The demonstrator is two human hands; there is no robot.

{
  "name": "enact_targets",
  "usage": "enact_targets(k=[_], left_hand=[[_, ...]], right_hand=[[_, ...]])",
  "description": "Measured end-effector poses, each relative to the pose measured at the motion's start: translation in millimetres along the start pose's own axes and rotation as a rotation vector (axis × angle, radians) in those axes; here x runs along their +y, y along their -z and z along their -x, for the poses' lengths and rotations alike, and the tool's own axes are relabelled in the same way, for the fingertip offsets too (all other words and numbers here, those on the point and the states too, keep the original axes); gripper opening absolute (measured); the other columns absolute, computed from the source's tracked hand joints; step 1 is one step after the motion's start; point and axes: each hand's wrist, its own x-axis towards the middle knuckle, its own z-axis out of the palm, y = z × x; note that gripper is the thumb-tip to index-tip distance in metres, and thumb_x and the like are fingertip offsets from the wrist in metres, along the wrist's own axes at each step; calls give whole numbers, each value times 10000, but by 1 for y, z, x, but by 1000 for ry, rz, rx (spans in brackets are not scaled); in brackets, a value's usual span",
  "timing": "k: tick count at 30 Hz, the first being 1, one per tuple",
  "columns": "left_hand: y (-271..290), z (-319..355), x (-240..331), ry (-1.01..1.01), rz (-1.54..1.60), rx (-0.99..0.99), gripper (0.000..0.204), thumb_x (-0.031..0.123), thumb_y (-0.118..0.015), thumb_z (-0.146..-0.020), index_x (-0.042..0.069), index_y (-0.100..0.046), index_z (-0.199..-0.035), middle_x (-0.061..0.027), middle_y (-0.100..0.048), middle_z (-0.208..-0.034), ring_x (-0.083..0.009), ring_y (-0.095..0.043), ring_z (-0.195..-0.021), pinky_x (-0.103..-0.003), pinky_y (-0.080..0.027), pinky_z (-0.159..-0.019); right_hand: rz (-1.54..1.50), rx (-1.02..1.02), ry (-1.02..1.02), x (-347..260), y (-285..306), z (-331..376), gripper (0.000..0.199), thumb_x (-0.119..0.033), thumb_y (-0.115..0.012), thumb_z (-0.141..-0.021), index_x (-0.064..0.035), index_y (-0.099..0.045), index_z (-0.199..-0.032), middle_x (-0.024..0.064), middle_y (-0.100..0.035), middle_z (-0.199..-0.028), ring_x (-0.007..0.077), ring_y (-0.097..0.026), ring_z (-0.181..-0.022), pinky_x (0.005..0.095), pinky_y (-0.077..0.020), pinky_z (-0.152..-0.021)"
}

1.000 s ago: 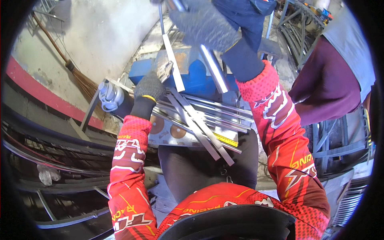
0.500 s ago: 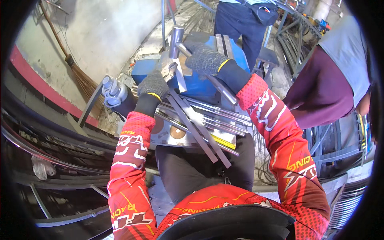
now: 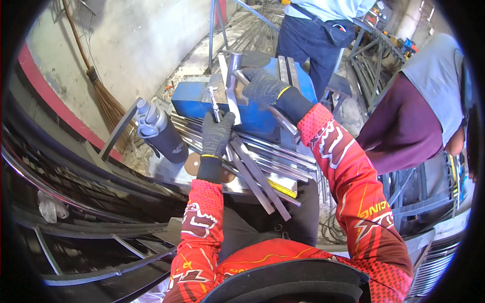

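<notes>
My right hand (image 3: 263, 87), in a grey knit glove, is closed round the metal handle of a hammer (image 3: 235, 65). The hammer's cylindrical head stands over a blue metal block (image 3: 194, 98), and its handle slants back toward my right sleeve. My left hand (image 3: 218, 133), gloved likewise, is closed on a small shiny metal piece (image 3: 214, 101) with a short rod and a crosswise top; its exact kind is unclear. A narrow flat metal strip (image 3: 232, 105) lies across the block's near edge, between my hands. Two more flat bars (image 3: 256, 177) lie just below my left hand.
Shiny metal tubes (image 3: 275, 160) and a yellow measuring tape (image 3: 282, 189) lie before my lap. A dark bottle (image 3: 160, 132) stands left, near a broom (image 3: 103, 96). Two flat bars (image 3: 288, 70) rest on the block's right side. One person (image 3: 308, 40) stands beyond, another (image 3: 404, 111) at right.
My left hand has drawn nearer and to the right, away from the block's top, with the shiny metal piece now standing up from its grip. My right hand keeps hold of the hammer.
</notes>
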Motion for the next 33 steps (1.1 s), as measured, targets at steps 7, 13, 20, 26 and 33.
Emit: enact_targets(k=[7, 13, 20, 26, 33], left_hand=[[-7, 21, 0, 72, 236, -27, 271, 4, -667, -831, 22, -545, -1072, -64, -584, -802, -138, -570, -523, -274, -509, -465], [-9, 65, -3, 27, 250, -75, 243, -11, -623, -835, 15, -558, -1068, -68, -586, -762, -142, -582, -527, -282, -506, -463], [5, 72, -4, 28, 116, -141, 245, 78, -673, -881, 37, -560, -1095, -46, -603, -820, -123, -564, -557, -274, -498, -487], [39, 17, 24, -176, -589, -185, 272, 168, -709, -834, 6, -597, -1022, -177, -651, -857, -296, -653, -747, -389, -524, -651], [53, -45, 45, -337, -1181, -243, 421, 231, -671, -775, -39, -612, -1092, -324, -649, -1075, -488, -608, -1067, -522, -490, -930]], right_hand=[[-34, -9, -68, -9, 17, 16, 324, -120, -602, -866, -10, -599, -1171, 175, -683, -824, 261, -701, -592, 386, -566, -479], [97, -25, -29, -11, 18, 14, 313, -151, -601, -852, -5, -626, -1128, 187, -698, -872, 284, -715, -649, 398, -579, -543], [233, -28, 22, -13, 12, 7, 352, -149, -602, -837, -27, -622, -1166, 203, -697, -924, 313, -701, -754, 428, -555, -658], [303, 94, 262, 32, 2, -14, 410, -119, -594, -824, -52, -575, -1228, 161, -694, -885, 284, -699, -680, 408, -582, -570], [534, -31, 196, 21, 0, -25, 342, -116, -608, -821, -65, -561, -1156, 210, -693, -916, 346, -711, -821, 457, -583, -686]])
